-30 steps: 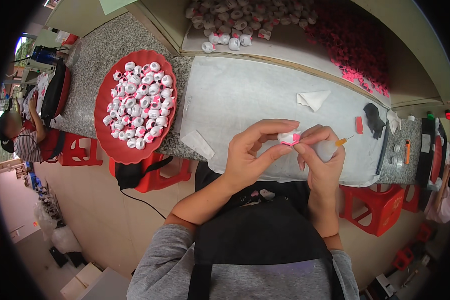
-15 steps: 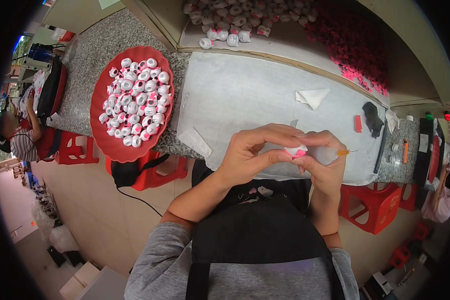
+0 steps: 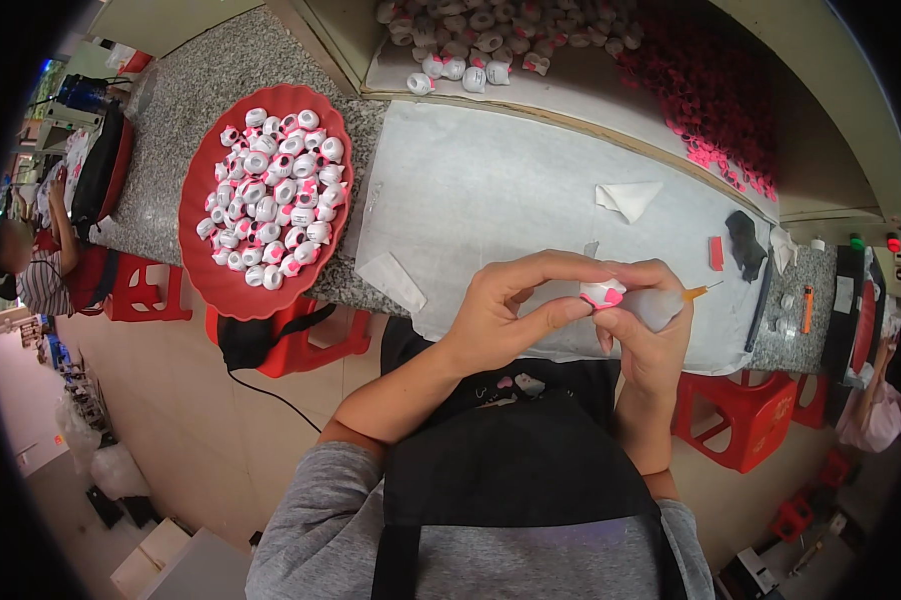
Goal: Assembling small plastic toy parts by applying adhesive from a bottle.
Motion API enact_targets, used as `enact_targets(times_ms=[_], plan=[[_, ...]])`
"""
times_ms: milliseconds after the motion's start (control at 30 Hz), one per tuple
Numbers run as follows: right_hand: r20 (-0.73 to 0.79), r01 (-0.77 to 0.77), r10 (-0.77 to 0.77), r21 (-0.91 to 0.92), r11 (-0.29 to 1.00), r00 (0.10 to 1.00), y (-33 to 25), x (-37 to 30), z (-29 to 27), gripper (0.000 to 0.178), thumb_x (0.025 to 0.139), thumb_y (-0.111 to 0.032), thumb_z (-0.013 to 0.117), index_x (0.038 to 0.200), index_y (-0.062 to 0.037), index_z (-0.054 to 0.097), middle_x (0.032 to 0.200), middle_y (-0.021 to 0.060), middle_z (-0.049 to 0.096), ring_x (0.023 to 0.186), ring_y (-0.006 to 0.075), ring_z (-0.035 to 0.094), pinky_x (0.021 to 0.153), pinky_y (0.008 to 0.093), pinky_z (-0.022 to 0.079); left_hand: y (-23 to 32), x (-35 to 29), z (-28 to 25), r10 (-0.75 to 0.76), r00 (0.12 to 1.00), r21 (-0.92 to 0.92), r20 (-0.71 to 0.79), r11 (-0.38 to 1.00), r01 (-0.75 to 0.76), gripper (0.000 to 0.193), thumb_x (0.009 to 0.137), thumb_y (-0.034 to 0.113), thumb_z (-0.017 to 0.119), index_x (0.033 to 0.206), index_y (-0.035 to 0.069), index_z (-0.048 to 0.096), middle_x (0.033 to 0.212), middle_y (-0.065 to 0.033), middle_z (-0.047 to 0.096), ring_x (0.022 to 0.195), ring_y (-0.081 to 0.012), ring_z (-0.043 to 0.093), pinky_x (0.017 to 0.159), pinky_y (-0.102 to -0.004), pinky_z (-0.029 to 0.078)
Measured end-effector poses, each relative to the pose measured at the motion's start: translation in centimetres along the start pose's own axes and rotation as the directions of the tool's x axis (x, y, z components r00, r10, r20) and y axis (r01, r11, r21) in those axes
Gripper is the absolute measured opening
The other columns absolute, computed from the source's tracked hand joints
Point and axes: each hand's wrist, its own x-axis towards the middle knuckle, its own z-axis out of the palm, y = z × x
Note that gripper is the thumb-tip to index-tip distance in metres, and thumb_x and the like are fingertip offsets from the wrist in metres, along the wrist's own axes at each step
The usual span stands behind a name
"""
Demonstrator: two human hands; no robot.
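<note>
Above the near edge of the white sheet, a small white-and-pink toy head [image 3: 601,293] is pinched between the thumb and fingers of my left hand [image 3: 506,305]. My right hand [image 3: 656,335] is closed around a translucent needle-tipped glue bottle [image 3: 658,308], its orange tip and thin needle pointing right. The right thumb and fingertips also meet the toy head, so both hands steady it. To the left, a red scalloped tray [image 3: 196,270] holds many similar white pieces with pink parts.
A shelf [image 3: 571,112] at the back bears more white heads and a heap of pink pieces [image 3: 711,120]. On the paper sheet [image 3: 471,170] lie folded white scraps, a red bit and a black cloth [image 3: 746,245]. Red stools [image 3: 736,420] stand below; co-workers sit at both sides.
The toy head has turned slightly between my fingers, showing more of its pink part. The bottle's needle now tilts more upward. Both hands stay in nearly the same place.
</note>
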Motion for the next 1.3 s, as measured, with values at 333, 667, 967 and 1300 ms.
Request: enact_targets(times_ms=[333,667,967,1300], plan=[[0.029,0.003,-0.003,0.004,1.0,1.0,0.1,0.4,0.5,0.026,0.062,0.005,0.059,0.087,0.0029,0.053,0.063,0.0043,0.051,0.044,0.0042,0.042,0.037,0.0151,0.03,-0.1,-0.3,-0.1,0.026,0.998,-0.027,-0.053,0.999,-0.027,0.026,0.072,-0.003,0.052,0.098,-0.002,0.051,0.095,-0.01,0.052,0.092,-0.016,0.048,0.083,-0.0289,0.035],[0.071,-0.055,0.048,0.098,0.994,0.996,0.6,-0.1,-0.1,0.026,0.06,0.005,0.058,0.085,0.0041,0.049,0.074,0.0123,0.054,0.045,0.0099,0.045,0.036,0.0181,0.034,0.2,-0.7,-0.7,0.046,0.998,-0.017,0.041,0.999,-0.045,0.024,0.072,-0.001,0.054,0.095,0.0,0.05,0.098,-0.0131,0.051,0.093,-0.0183,0.049,0.081,-0.03,0.038],[0.069,-0.082,0.083,-0.021,0.996,0.994,0.5,1.7,0.7,0.042,0.064,0.001,0.053,0.103,0.0037,0.039,0.073,0.0132,0.051,0.043,0.0076,0.04,0.034,0.0161,0.032,7.4,-2.7,-7.4,0.615,0.737,0.959,-0.282,0.206,0.195,0.029,0.064,0.003,0.06,0.092,0.005,0.054,0.1,-0.0108,0.044,0.097,-0.0246,0.039,0.082,-0.0336,0.031],[-0.068,-0.042,0.04,-0.016,0.999,0.997,0.0,-0.4,-3.1,0.048,0.065,0.003,0.05,0.11,-0.0006,0.032,0.081,0.0134,0.048,0.047,0.009,0.041,0.038,0.0179,0.034,0.5,18.2,-4.5,0.13,0.984,0.991,0.123,0.028,-0.127,0.027,0.072,0.018,0.053,0.098,0.012,0.053,0.098,-0.0122,0.05,0.095,-0.0275,0.044,0.084,-0.0383,0.03]])
